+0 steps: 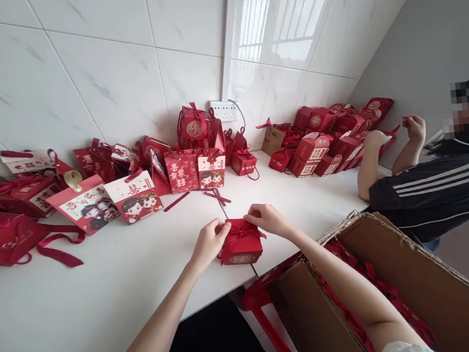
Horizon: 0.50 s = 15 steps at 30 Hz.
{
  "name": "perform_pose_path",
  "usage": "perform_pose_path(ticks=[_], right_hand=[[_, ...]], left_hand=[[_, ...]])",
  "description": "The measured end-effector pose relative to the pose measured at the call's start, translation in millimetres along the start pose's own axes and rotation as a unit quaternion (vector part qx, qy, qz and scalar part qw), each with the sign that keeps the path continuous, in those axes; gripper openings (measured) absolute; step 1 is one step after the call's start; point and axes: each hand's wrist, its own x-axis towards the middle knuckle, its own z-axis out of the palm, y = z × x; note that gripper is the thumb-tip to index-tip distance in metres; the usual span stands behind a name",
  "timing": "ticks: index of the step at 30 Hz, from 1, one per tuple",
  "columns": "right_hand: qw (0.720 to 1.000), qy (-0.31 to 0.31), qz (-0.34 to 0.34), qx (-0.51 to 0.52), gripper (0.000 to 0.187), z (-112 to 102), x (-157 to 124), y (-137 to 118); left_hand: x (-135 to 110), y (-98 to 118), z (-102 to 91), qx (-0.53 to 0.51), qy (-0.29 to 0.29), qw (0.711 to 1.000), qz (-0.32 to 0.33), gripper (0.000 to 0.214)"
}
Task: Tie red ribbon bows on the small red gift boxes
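Near the front edge of the white table sits a small red gift box (242, 253) with a gold-patterned label on its near side. A red ribbon (243, 231) is tied in a bow across its top. My left hand (212, 239) pinches the ribbon at the left of the knot, its thumb and fingers pressed together. At the right, my right hand (268, 220) is closed on the ribbon by the bow's far side. The ribbon ends inside both pinches are mostly hidden by my fingers.
Red gift bags (135, 199) and boxes line the wall, with more stacked red boxes (315, 149) at the right. An open cardboard box (425, 260) of red items stands right of me, above a red stool (264, 311). Another person (438, 178) works at the far right.
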Motion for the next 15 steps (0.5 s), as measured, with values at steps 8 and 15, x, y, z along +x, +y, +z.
perform_pose_path(ticks=[8, 15], right_hand=[[0.994, 0.025, 0.03, 0.105, 0.034, 9, -28, 16], [0.984, -0.045, 0.072, 0.156, 0.034, 9, -48, 20]], left_hand=[[3, -3, 8.4, -0.011, 0.06, 0.996, 0.065, 0.025], [4, -8, 14.1, -0.025, 0.072, 0.995, 0.067, 0.023]])
